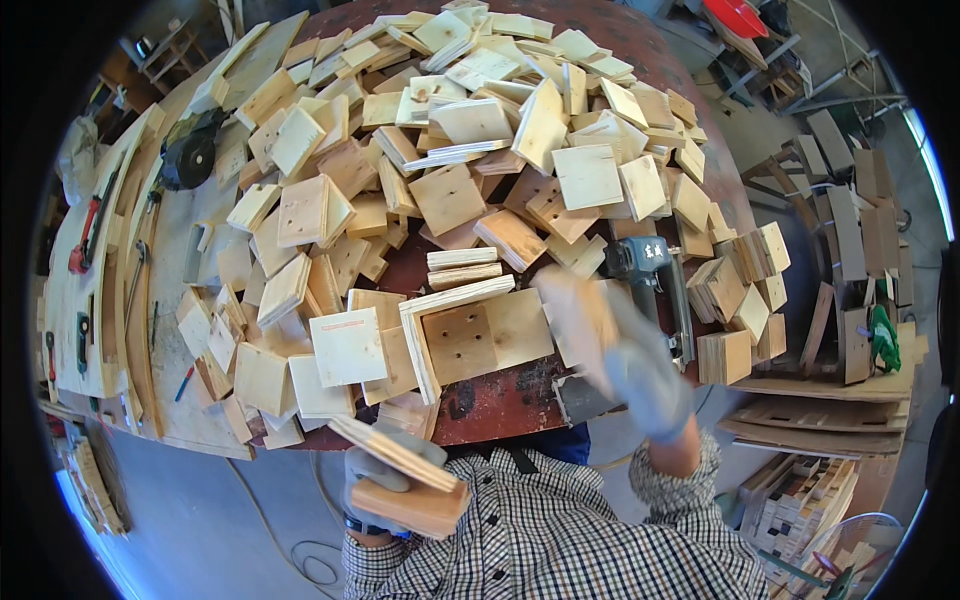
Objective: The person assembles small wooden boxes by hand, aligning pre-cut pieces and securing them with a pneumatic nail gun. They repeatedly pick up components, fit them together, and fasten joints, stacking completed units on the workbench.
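My left hand point(380, 478), in a grey glove, is held close to my body at the table's front edge. It grips a wooden piece made of a thick block point(410, 506) and a thinner plywood board point(395, 452), set at an angle to each other. Over the right part of the table, my gloved right hand point(645, 385) is smeared by motion. A blurred wooden block point(578, 315) appears to be in its fingers. Just beyond that hand lies a blue and black nail gun point(640, 258). An L-shaped plywood piece point(455, 300) with drilled holes rests before me.
A large heap of plywood blocks point(470, 120) covers the dark red table point(500, 400). Stacked blocks point(725, 355) stand at its right edge. A tape measure point(188, 160), pliers point(85, 235) and long boards lie at the left. A hose point(270, 520) runs across the floor.
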A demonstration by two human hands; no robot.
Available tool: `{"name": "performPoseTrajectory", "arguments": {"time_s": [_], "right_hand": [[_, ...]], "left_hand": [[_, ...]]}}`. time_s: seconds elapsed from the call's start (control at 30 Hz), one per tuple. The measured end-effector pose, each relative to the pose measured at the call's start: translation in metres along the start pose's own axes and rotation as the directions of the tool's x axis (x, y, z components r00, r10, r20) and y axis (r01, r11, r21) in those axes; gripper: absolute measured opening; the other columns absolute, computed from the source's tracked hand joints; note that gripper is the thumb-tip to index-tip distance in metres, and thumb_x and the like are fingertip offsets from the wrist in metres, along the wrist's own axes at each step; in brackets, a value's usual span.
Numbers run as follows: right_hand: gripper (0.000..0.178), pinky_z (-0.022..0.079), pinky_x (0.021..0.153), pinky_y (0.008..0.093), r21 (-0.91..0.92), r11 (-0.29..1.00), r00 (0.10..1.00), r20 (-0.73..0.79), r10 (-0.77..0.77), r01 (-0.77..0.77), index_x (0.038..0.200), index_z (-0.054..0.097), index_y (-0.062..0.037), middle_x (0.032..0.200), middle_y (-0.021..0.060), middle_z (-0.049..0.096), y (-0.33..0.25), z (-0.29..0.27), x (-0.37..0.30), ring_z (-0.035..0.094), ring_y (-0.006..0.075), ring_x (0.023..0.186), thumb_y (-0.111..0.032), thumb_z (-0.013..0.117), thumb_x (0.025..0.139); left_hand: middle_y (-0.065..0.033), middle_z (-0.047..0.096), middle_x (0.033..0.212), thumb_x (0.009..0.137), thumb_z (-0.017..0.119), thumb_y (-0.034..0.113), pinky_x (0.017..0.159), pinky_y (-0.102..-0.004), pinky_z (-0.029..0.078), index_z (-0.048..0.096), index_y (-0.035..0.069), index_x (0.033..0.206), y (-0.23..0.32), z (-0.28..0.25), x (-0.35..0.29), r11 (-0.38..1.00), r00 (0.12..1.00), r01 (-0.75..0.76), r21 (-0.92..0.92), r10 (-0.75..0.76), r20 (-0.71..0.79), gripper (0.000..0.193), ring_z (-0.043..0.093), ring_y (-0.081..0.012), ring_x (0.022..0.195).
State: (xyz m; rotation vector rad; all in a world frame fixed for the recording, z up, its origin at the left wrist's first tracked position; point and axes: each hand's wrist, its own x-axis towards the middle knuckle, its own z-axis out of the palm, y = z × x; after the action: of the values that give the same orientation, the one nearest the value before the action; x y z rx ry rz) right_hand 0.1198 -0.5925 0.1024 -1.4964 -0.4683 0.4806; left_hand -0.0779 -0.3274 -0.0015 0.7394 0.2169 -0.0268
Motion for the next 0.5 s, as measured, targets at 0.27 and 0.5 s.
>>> {"name": "performPoseTrajectory", "arguments": {"time_s": [0.27,0.5], "right_hand": [[0.077,0.044,0.110,0.0493,-0.974,0.162,0.932,0.096,-0.349,0.161,0.151,0.052,-0.0100,0.140,0.0229,0.058,0.009,-0.013,0.173,0.058,0.0398,0.126,-0.056,0.068,0.092],[0.059,0.048,0.102,0.0481,-0.953,-0.230,0.965,0.151,0.213,0.200,0.144,0.054,-0.0140,0.143,0.0173,0.054,0.003,-0.005,0.156,0.059,0.0337,0.126,-0.044,0.066,0.095]], "left_hand": [[-0.0146,0.077,0.115,0.057,0.102,0.031,0.099,-0.0433,0.056,0.078,0.007,0.102,-0.033,-0.035,-0.012,0.993,0.997,0.002,0.120,-0.011,0.075,0.057,0.072,-0.0303,0.114],[-0.0170,0.076,0.113,0.073,0.092,0.022,0.095,-0.0416,0.060,0.072,0.004,0.097,-0.028,-0.037,-0.022,0.995,0.997,-0.081,0.062,0.080,0.019,0.036,0.074,-0.0291,0.105]]}}
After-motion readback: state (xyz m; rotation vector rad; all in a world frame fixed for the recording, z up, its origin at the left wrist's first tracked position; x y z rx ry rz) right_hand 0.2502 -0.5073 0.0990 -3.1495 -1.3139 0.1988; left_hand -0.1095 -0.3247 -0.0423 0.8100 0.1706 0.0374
